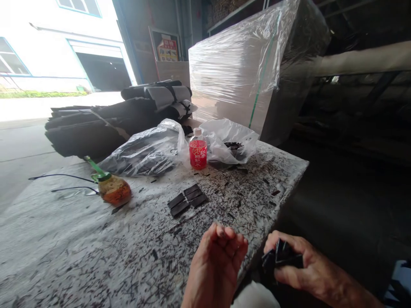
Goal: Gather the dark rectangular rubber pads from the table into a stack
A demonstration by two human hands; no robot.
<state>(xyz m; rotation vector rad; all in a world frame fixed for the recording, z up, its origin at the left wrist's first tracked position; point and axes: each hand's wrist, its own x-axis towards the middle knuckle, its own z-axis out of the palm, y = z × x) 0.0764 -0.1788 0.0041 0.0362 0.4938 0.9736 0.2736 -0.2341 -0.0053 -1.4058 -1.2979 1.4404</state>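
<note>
- The right hand (290, 261) is clenching a small bundle of black pieces (280, 256), thin, flat and angular, fanning out between thumb and fingers; it is hovering just past the near right edge of the table (80, 252).
- The left hand (218, 261) is holding nothing, its palm turning upward and its fingers (229, 239) curling loosely over the table's near edge, just left of the right hand.
- The table is showing a pale, rough, stone-like top, speckled all over with dark flecks and slivers.
- A row of strips (188, 199), black, flat and rectangular, is lying side by side in the middle of the table, a little beyond the left hand.
- A bottle (198, 149) of clear plastic, with a white cap and a red label, is standing upright farther back.
- Two bags, thin, crinkled and translucent, are slumping on either side of the bottle: the left bag (144, 149) is bulging with dark sheets, and the right bag (229, 143) is gaping open over dark scraps.
- A jar (112, 188), rounded and amber with a green neck, is lying tilted at the left.
- Glasses (67, 184) with thin dark wire arms are resting just left of the jar.
- A stack (105, 119) of dark folded sheets is lying beyond the table.
- A pallet (244, 68), blocky and wrapped in glossy film, is standing far right.
</note>
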